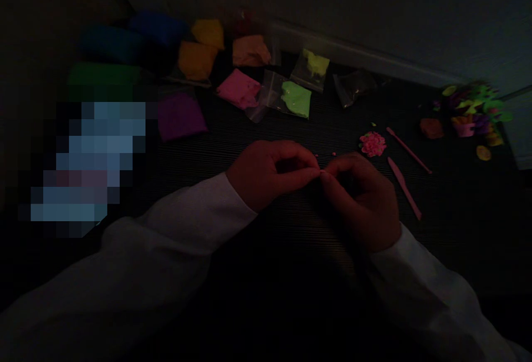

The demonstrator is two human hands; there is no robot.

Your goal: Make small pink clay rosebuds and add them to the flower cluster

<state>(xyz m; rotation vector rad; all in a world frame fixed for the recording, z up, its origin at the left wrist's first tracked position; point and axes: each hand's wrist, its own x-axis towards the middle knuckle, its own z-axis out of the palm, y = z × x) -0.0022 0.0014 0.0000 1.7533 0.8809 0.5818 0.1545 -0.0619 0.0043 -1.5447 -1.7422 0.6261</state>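
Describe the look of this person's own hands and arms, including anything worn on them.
Both arms wear long, loose sleeves, pale and whitish in the dim light, the left sleeve and right sleeve softly creased and reaching the wrists. The left hand and right hand are gloveless; no ring, watch or sleeve print shows.

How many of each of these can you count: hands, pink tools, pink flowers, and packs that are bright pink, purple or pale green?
Hands: 2 (left hand, right hand)
Pink tools: 2 (thin stick, knife)
Pink flower: 1
Bright pink pack: 1
Purple pack: 1
Pale green pack: 1
Total: 8
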